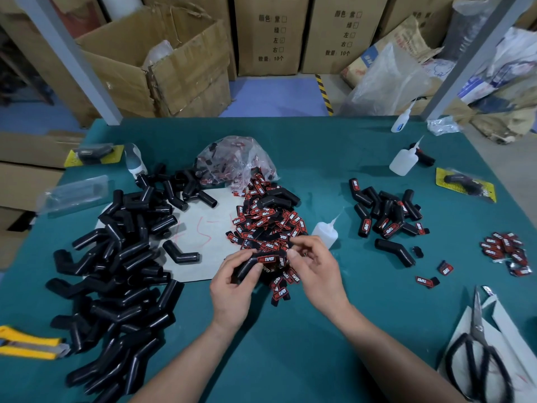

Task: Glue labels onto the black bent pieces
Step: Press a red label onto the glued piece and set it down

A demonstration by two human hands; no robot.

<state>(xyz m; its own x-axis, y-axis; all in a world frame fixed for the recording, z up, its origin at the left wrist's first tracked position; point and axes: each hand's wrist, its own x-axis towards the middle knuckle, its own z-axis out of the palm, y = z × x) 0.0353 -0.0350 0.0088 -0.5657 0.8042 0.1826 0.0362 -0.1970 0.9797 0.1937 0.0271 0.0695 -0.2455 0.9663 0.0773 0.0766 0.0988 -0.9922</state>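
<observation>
- Nearby, on the green table (290, 359), black-handled scissors (479, 353) lie on white paper at the right edge. A yellow utility knife (26, 343) sits at the left edge.
- Left grip (232, 283) is clenched round a black bent piece (247, 267), thumb on top, and holds it just above the table at centre.
- Label (267, 259), red and black and reading "TAPER", lies along the upper arm of that piece.
- Right grip (316, 271) pinches the same piece at its right end, thumb and forefinger closing at the label's edge.
- Heap of loose labels (267, 222) spreads just beyond both hands, partly on a white sheet (203, 228).
- Unlabelled bent pieces (116, 271) sprawl in a large pile down the left side of the table.
- Glue bottle (325, 232), clear with a thin nozzle, leans just right of the label heap.
- Labelled pieces (389, 216) cluster further right, with a smaller batch of labels (505, 251) near the table's right edge.
- Clear plastic bag (235, 158) holding more labels sits behind the heap.
- Two more bottles (404, 162) stand near the far right corner.
- Cardboard boxes (180, 68) line the floor beyond the table.
</observation>
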